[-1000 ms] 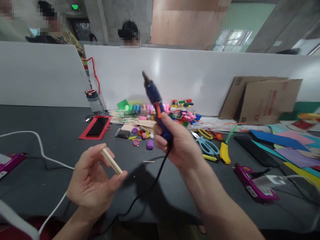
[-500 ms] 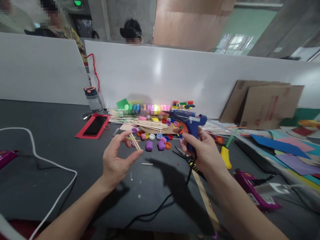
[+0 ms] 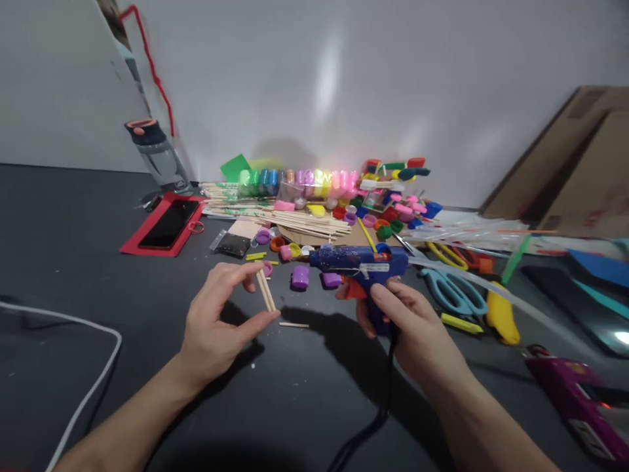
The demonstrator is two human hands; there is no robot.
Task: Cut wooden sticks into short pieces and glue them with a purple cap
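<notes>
Your left hand pinches a pair of short wooden sticks by their ends, between thumb and fingers, above the dark tabletop. Your right hand is wrapped around the handle of the blue glue gun, whose nozzle points toward the sticks, near them but not touching; a long clear glue stick runs out of its rear. Beyond your hands, against the white board, you have a row of small tubs with green, blue, brown, purple, yellow and pink showing. The clear bottle at the back left wears a dark lid, and you cannot tell whether it holds liquid. Near the pale card, a small clear bag contains something black. Beyond the gun's nozzle stands a purple cap, its inside hidden from you, with an orange cap and others scattered farther back. One loose short stick lies on the tabletop between your hands.
</notes>
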